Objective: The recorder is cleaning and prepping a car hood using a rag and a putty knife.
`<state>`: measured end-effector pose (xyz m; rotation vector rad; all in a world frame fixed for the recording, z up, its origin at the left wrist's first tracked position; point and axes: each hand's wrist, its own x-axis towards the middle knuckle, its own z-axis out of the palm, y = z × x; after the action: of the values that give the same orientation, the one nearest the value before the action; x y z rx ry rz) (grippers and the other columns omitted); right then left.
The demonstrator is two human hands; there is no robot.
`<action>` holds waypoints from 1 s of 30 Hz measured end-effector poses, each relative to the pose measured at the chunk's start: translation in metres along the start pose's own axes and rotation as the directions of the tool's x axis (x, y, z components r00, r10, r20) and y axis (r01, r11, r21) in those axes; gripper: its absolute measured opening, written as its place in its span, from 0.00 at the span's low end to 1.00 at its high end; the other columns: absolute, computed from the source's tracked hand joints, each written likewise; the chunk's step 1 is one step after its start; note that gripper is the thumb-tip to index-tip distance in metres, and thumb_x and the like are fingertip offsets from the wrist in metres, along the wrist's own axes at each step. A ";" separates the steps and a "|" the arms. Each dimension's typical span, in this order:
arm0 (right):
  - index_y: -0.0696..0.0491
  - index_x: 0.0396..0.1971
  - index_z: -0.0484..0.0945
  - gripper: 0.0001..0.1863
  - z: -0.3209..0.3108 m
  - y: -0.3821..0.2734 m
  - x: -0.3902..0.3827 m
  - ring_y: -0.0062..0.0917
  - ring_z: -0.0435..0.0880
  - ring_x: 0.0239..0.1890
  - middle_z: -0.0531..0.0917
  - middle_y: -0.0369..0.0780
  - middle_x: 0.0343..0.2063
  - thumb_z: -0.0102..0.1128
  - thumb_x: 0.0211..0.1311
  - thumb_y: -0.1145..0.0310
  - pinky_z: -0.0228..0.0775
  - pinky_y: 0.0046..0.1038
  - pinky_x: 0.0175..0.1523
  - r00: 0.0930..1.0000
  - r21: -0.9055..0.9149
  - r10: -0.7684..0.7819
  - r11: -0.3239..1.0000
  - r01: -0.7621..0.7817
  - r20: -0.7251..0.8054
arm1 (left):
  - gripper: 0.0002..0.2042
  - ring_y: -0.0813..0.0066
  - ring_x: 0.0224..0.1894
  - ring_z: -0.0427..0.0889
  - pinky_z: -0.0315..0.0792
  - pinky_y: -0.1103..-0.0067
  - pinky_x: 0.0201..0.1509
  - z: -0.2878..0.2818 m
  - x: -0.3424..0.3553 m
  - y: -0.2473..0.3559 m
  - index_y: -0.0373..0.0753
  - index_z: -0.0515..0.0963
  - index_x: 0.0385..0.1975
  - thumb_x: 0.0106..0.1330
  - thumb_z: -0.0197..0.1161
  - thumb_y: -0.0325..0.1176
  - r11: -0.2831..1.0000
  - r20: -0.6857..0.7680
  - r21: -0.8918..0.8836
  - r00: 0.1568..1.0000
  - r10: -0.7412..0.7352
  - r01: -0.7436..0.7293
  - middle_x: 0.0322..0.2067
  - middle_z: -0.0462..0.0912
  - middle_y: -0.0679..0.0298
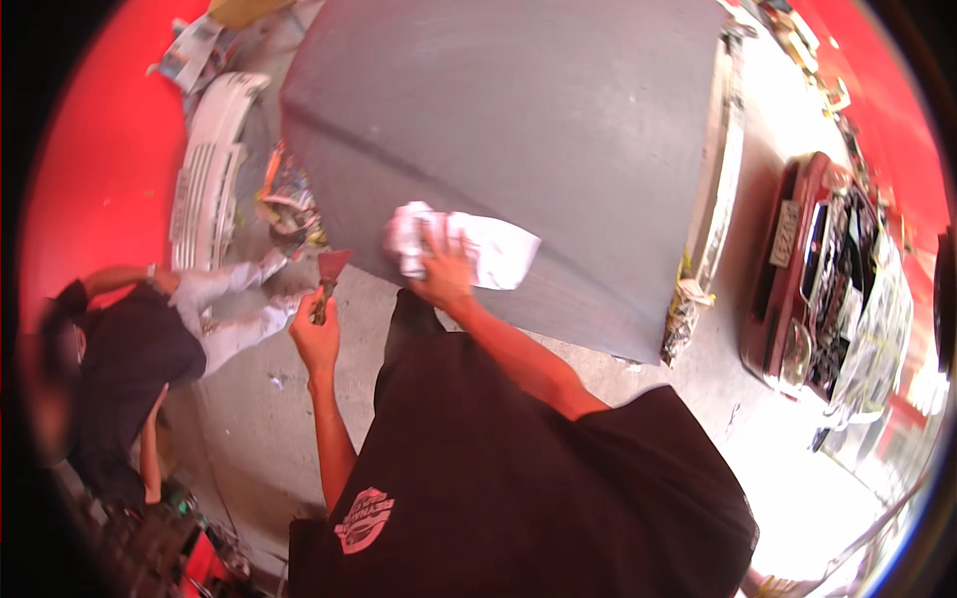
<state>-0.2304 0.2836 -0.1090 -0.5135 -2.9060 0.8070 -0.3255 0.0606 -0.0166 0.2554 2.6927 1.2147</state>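
My left hand [317, 334] is closed round the handle of a scraper with a flat reddish blade [334, 264]. It holds this tool upright beside the near left corner of a dull dark grey car hood [518, 120]. On the hood's near part, my right hand [446, 271] grips a bunched white cloth [506, 255] and presses it against the surface. One end of the cloth spreads out to the right of my fingers, and its folds hide part of the fingertips.
At the left, another person in a dark shirt [140, 359] sits or crouches near a white bumper [207, 179]. A dark red car [788, 269] with its engine bay exposed stands at the right. Crumpled masking paper [686, 314] hangs by the hood's near right corner.
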 end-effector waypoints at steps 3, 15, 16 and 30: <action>0.49 0.43 0.82 0.24 -0.001 -0.007 0.034 0.42 0.45 0.76 0.59 0.36 0.71 0.69 0.44 0.55 0.35 0.52 0.76 0.992 -0.026 -0.123 0.992 0.122 -0.023 | 0.11 0.76 0.34 0.82 0.75 0.77 0.41 0.005 -0.001 0.017 0.33 0.80 0.45 0.62 0.65 0.27 0.999 0.018 -0.003 0.999 0.043 -0.043 0.32 0.85 0.58; 0.55 0.51 0.80 0.29 -0.088 0.174 -0.093 0.49 0.50 0.73 0.62 0.47 0.69 0.64 0.51 0.52 0.39 0.47 0.75 0.563 0.115 0.605 0.732 -0.671 -0.563 | 0.13 0.63 0.37 0.86 0.75 0.73 0.43 0.057 -0.038 0.078 0.34 0.80 0.45 0.61 0.66 0.28 0.974 0.262 0.098 0.949 0.174 -0.206 0.34 0.85 0.52; 0.53 0.54 0.79 0.29 -0.082 0.188 -0.120 0.51 0.48 0.73 0.61 0.49 0.69 0.61 0.56 0.51 0.38 0.47 0.75 0.482 0.131 0.670 0.649 -0.749 -0.564 | 0.13 0.62 0.37 0.86 0.75 0.73 0.43 0.062 -0.041 0.083 0.34 0.80 0.45 0.61 0.66 0.28 0.974 0.301 0.125 0.943 0.142 -0.186 0.34 0.85 0.52; 0.61 0.70 0.53 0.49 -0.057 0.245 -0.225 0.58 0.48 0.72 0.50 0.60 0.70 0.30 0.67 0.31 0.36 0.53 0.74 0.025 0.170 0.829 0.144 -0.975 -0.558 | 0.18 0.51 0.39 0.84 0.76 0.65 0.41 0.158 -0.043 0.110 0.41 0.73 0.48 0.59 0.67 0.32 0.961 0.227 0.043 0.939 0.258 -0.275 0.35 0.84 0.52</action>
<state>0.0634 0.4317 -0.1841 -2.3777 -1.7247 0.1199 -0.2389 0.2364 -0.0330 0.7422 2.5708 1.0778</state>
